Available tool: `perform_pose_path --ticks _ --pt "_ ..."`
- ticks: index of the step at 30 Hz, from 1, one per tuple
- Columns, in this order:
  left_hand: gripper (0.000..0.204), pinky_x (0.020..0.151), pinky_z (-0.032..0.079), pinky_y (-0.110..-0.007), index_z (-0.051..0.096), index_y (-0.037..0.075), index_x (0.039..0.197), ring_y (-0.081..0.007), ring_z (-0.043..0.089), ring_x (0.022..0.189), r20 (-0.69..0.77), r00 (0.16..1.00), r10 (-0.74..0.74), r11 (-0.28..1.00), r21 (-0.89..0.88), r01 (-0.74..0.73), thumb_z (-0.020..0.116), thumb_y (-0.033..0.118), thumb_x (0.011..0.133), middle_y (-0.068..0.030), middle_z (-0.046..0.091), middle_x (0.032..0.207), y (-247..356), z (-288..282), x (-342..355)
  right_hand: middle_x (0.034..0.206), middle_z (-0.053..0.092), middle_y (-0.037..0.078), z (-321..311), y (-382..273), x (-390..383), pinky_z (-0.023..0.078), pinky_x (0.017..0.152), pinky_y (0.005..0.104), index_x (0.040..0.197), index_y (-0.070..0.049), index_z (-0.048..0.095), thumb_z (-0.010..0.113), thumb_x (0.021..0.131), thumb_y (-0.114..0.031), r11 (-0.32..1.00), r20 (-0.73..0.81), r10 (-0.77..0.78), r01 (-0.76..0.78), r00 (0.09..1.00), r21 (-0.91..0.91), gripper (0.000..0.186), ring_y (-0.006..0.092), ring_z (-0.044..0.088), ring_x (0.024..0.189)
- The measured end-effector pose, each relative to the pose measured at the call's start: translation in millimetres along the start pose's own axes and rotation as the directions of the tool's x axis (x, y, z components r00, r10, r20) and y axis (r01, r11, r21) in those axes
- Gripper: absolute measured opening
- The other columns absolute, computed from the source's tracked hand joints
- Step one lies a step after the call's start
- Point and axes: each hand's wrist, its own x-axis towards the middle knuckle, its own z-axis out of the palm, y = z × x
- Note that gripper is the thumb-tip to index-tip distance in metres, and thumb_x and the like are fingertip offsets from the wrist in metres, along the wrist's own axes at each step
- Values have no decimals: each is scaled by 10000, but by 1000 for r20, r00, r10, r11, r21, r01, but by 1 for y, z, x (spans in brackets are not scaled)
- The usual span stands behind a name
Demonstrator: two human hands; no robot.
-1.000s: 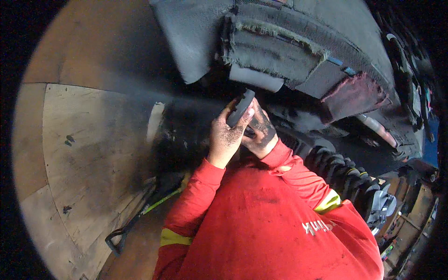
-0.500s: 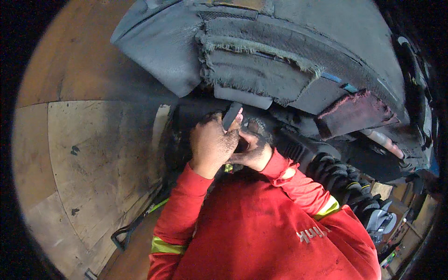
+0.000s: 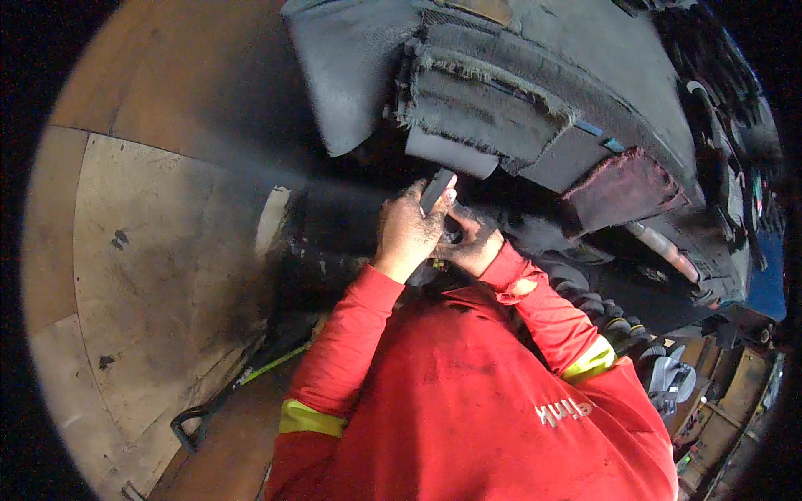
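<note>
My left hand (image 3: 405,234) grips a narrow black piece (image 3: 435,187), which looks like rubber or foam and is tilted up toward the dark machine ahead. My right hand (image 3: 470,242) is closed around the same piece from the right, its fingers partly hidden behind it and the left hand. Both hands are smudged with black dust. Just beyond the piece, a pale grey pad (image 3: 451,152) hangs below a frayed grey cloth (image 3: 483,108) on the machine's dusty housing. A dark red cloth (image 3: 618,192) drapes to the right.
Worn plywood panels (image 3: 159,275) fill the left, with a bent black handle (image 3: 188,430) and a thin green rod (image 3: 271,367) low beside them. At the lower right, a row of black sole-like pieces (image 3: 618,321) and sandals (image 3: 672,376) stands near a wooden rack (image 3: 727,401).
Both hands, closed on the black piece, have shifted and turned slightly against the machine over the last second. The whole view also swung down, then back up, with the head's movement.
</note>
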Motion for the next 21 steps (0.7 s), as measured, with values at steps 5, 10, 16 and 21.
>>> perform_pose_path --ticks 5,10,16,21 --pt "419 712 550 -406 660 14 1173 -349 717 828 -36 996 83 993 -81 -85 697 340 913 -211 714 928 0 -2 -10 1095 622 195 7 3 -10 517 802 435 1349 -127 552 778 772 -408 925 -118 -96 45 988 -377 680 378 627 981" --pt "452 811 527 -333 631 22 1238 -203 684 921 -44 997 63 966 -248 -72 698 341 925 -147 716 1033 9 -9 -23 1235 591 188 20 8 -5 479 796 483 1396 -294 521 723 789 -404 608 -291 -329 -35 898 -793 650 370 593 1078" --pt "407 822 519 -329 652 32 1193 -219 682 918 -58 995 81 995 -56 -84 708 322 913 -127 715 1035 13 -14 -15 1276 556 192 28 14 3 459 852 486 1338 -280 566 741 753 -457 685 -374 -374 -20 848 -728 636 372 564 1115" --pt "312 752 523 -403 680 49 1039 -349 675 870 -34 990 139 948 293 -123 688 333 911 -167 693 981 25 -17 -7 1254 560 196 34 26 7 486 870 481 1315 -180 567 751 739 -482 872 -276 -200 41 940 -489 675 372 588 1086"
